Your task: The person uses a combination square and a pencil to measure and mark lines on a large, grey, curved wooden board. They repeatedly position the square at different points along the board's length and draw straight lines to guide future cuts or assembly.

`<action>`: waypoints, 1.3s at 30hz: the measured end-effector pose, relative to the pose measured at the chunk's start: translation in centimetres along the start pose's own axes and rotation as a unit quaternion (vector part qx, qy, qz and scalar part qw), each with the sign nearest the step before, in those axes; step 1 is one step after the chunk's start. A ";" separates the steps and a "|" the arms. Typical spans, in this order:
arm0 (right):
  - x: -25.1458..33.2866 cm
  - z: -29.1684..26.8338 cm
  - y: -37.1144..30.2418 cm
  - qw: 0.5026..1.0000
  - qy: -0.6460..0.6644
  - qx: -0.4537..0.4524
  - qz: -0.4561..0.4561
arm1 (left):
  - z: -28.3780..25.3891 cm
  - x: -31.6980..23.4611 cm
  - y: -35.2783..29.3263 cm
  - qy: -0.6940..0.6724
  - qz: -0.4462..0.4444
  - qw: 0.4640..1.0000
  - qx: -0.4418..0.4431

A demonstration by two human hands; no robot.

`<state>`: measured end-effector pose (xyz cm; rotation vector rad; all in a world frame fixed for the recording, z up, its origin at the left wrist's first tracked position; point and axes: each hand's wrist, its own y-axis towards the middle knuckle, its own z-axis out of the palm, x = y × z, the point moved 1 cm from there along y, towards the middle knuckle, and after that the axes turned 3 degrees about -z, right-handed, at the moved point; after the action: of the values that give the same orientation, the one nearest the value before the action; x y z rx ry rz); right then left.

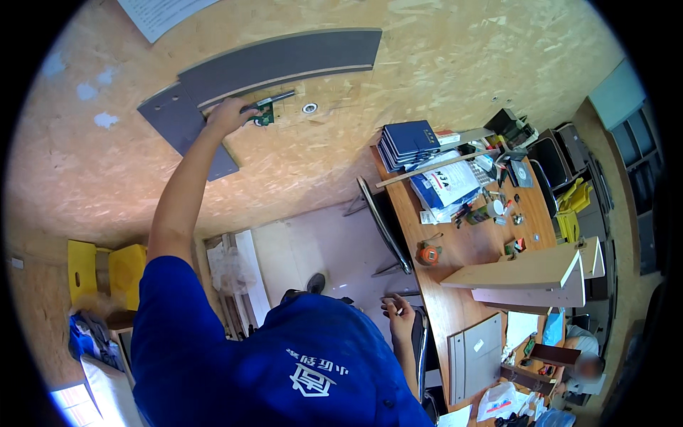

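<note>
My left hand (228,117) is stretched out to the wooden wall, with its fingers closed on the near end of a slim grey rod-like tool (276,98). The exact kind of tool cannot be made out. Just below the rod is a small green piece (265,116), partly hidden by the fingers. Behind the hand, a long curved grey panel (284,60) meets a shorter slanting grey panel (178,117) against the wall. My right hand (398,311) hangs low beside a black chair, its fingers loosely bent and apart, with nothing visible in them.
To the right runs a wooden table (455,249) with notebooks (409,139), papers, an orange tape measure (428,255) and pale boards (523,274). A black chair (384,220) stands at its edge. Another person (587,363) is at the far right. Yellow chairs (128,274) are at the left.
</note>
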<state>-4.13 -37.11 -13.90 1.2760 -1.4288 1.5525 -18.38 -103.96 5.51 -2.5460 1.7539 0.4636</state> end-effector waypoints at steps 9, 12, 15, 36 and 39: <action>-1.2 -0.5 -1.2 1.000 0.020 -0.001 0.015 | 1.9 -0.1 0.4 0.054 -0.124 0.990 -0.037; -1.3 -0.8 -1.2 1.000 0.018 -0.007 0.018 | 1.9 -0.4 0.1 0.058 -0.143 0.987 -0.055; -1.2 -1.2 -1.3 1.000 0.008 -0.007 0.016 | 1.6 -1.4 0.0 0.051 -0.180 0.981 -0.059; -1.4 -2.0 -0.6 0.999 -0.020 0.018 0.026 | 5.0 1.9 -2.2 0.023 -0.023 0.993 -0.114; -2.3 -2.5 -0.6 0.999 -0.027 0.010 0.043 | 9.3 1.0 -4.2 0.047 -0.023 0.999 -0.009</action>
<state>-3.47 -34.27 -15.66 1.2929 -1.5244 1.6034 -16.33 -101.62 -4.29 -2.6554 1.7229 0.3644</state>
